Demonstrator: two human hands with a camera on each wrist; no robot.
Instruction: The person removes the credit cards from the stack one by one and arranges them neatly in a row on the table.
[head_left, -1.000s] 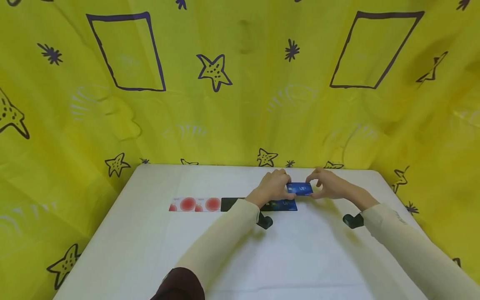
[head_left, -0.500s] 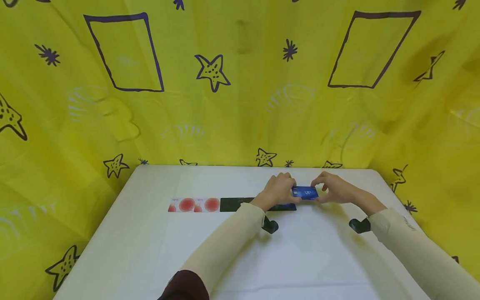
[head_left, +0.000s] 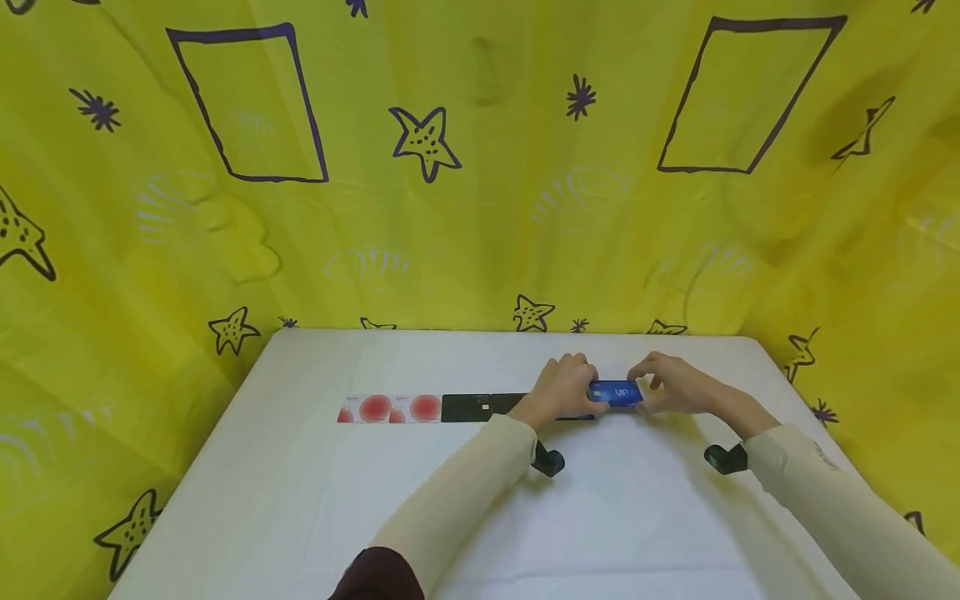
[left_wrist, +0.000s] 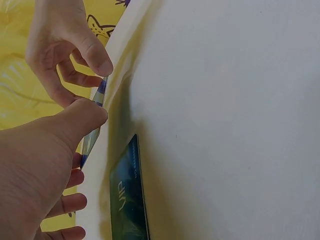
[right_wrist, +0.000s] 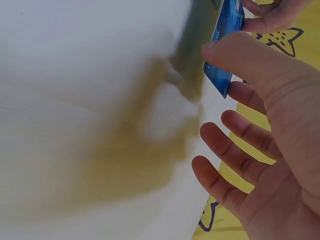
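Note:
A blue VIP card point(head_left: 617, 393) is held between both hands, slightly above the white table. My left hand point(head_left: 561, 390) pinches its left end and my right hand point(head_left: 678, 385) pinches its right end. Both wrist views show the card seen at a slant, thumb on one face and fingers behind. Under the left hand lies another blue VIP card point(left_wrist: 127, 195), the right end of a row of cards. That row starts at the left with two white cards with red circles point(head_left: 375, 408), then black cards point(head_left: 465, 408). The left hand and wrist hide part of the row.
The white table point(head_left: 247, 500) stretches around the cards. A yellow curtain point(head_left: 480, 233) with drawn stars hangs along its back edge and sides. Dark wrist-worn devices point(head_left: 726, 459) show below each wrist.
Both hands have moved right and a little nearer with the blue card, from above the row's right end to beside it. The row of cards lies as before.

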